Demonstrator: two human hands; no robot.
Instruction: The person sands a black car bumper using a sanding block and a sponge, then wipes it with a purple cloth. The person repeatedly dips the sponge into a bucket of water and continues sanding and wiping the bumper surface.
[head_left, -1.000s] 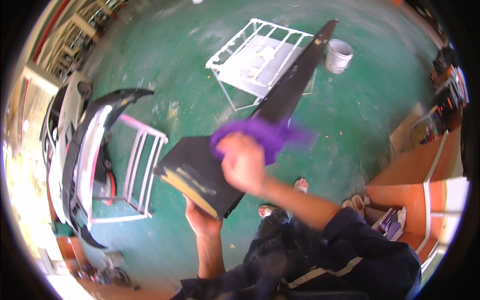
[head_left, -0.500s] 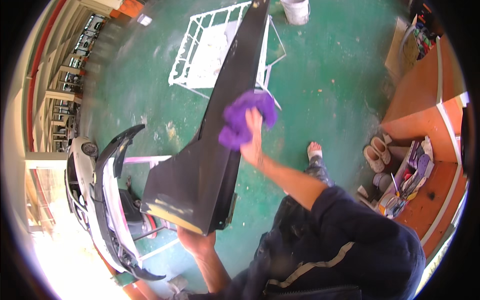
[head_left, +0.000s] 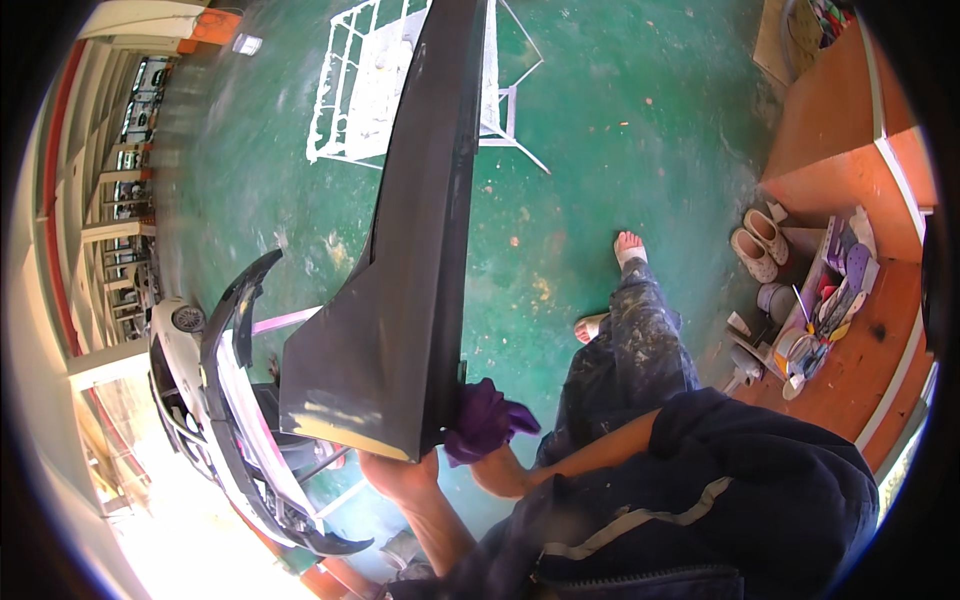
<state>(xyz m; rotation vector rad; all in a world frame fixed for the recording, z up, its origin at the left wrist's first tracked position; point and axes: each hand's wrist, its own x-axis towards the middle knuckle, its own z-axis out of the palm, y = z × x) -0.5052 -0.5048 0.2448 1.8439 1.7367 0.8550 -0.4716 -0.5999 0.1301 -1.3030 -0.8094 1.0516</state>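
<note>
A long dark car fender [head_left: 375, 350] slants up through the middle of the view. Pale yellowish patches mark its wide lower end. My left hand [head_left: 400, 474] grips that lower end from beneath, its fingers hidden behind the panel. At the fender's lower right edge, my right hand [head_left: 498, 474] presses a bunched purple cloth [head_left: 487, 424] against the side. The cloth covers most of the right fingers.
A dark bumper [head_left: 222, 385] rests on a stand at left, with a white car [head_left: 178, 352] behind it. Ahead stands a white-coated metal rack [head_left: 345, 90]. To the right are an orange cabinet [head_left: 820, 150], shoes [head_left: 755, 245] and a cluttered shelf of tools [head_left: 820, 315].
My right hand has brought the cloth down from the fender's middle to its lower right edge. The fender now stands more upright in view.
</note>
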